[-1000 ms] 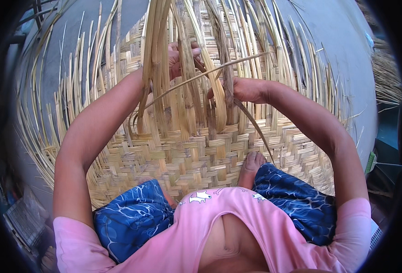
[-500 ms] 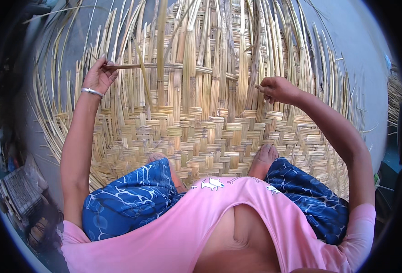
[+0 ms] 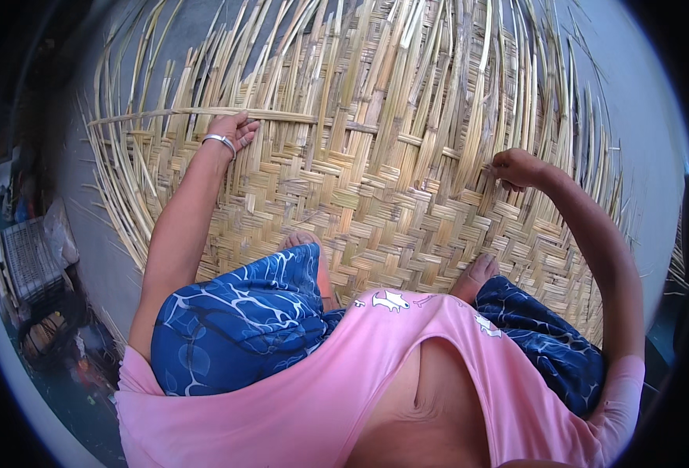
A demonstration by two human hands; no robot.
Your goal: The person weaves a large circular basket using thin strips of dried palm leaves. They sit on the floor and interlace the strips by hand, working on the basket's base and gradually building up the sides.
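A large mat (image 3: 407,234) of pale yellow split-cane strips lies on the floor, tightly woven near my feet, its long loose strips fanning away at the far side. One crosswise cane strip (image 3: 282,116) runs over and under the upright ones, from the left edge towards my right hand. My left hand (image 3: 233,134), with a silver bangle on the wrist, rests open against this strip, thumb and fingers apart. Further right, my right hand (image 3: 518,169) is closed in a pinch at the right end of the crosswise strip; its fingertips partly hide what they grip.
My bare feet (image 3: 478,269) stand on the near part of the mat. Grey floor (image 3: 633,132) surrounds it. At the left lie a wire rack (image 3: 28,253), a clear plastic bag (image 3: 61,232) and dark clutter. A bundle of thin stalks (image 3: 678,261) is at the far right.
My left hand has let go of the strip's left end and moved inward along it. My right hand has shifted right. The view has turned slightly, and the strip lies lower among the uprights.
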